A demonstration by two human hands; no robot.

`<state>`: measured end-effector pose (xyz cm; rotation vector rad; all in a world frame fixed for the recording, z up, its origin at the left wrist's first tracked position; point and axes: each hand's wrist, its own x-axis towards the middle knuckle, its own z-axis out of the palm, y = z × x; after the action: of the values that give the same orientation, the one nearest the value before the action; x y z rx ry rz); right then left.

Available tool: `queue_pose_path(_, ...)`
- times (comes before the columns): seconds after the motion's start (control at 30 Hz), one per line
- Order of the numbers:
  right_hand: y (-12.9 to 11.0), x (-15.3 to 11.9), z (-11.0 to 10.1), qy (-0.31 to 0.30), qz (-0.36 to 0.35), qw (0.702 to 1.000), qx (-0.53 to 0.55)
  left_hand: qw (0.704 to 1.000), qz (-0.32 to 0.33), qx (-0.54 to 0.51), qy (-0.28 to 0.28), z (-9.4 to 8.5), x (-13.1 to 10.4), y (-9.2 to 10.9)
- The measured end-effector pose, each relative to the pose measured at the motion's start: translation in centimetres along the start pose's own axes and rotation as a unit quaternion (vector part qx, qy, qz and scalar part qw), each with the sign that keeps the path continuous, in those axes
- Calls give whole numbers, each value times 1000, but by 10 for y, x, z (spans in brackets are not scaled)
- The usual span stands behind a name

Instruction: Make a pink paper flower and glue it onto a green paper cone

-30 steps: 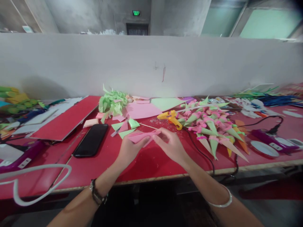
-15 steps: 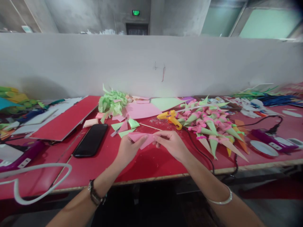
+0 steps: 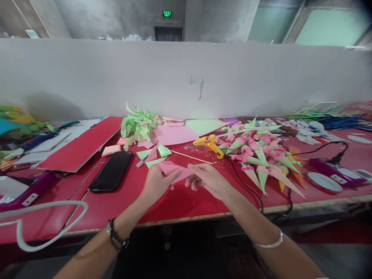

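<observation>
A pink paper piece (image 3: 173,169), rolled or folded to a point at the right, hangs between both hands above the red table (image 3: 116,207). My left hand (image 3: 158,182) is closed on its left part, thumb across the front. The fingertips of my right hand (image 3: 205,178) pinch its right tip. Just beyond the hands lies a thin wooden stick (image 3: 192,156). Behind my right hand rests a yellow glue gun (image 3: 209,145), beside a pile of green and pink paper cones (image 3: 258,151).
A black phone (image 3: 112,171) lies to the left, near a red board (image 3: 84,143). Green paper strips (image 3: 139,126) are heaped at the back. Purple power strips (image 3: 334,172) and a white dish (image 3: 324,182) are on the right. A black cord crosses the front edge.
The pink paper is now narrower, its lower flap no longer hanging down. My right hand has shifted slightly lower, its fingers curled under the paper, and more of the stick shows.
</observation>
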<state>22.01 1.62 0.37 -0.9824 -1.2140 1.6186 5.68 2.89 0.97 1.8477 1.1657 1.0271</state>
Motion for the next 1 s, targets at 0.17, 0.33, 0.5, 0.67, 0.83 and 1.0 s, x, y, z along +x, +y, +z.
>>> queue_pose_path(0.17,4,1,-3,-18,-5,999,29,999,28,25,-4,-2,1,1)
queue_pose_path(0.33,6,1,-1,-29,-40,999,15,999,12,37,-4,-3,2,2)
queue_pose_path(0.5,3,-1,3,-41,-65,996,-39,998,-40,46,-1,-5,4,2)
queue_pose_path(0.67,2,-4,2,-40,-85,986,-135,996,-37,76,-17,-8,4,1)
queue_pose_path(0.83,3,-7,3,-65,-90,970,-216,997,10,64,-42,-5,2,-2)
queue_pose_path(1.0,2,-8,10,-44,-91,965,-241,997,-2,16,-71,-1,2,-1)
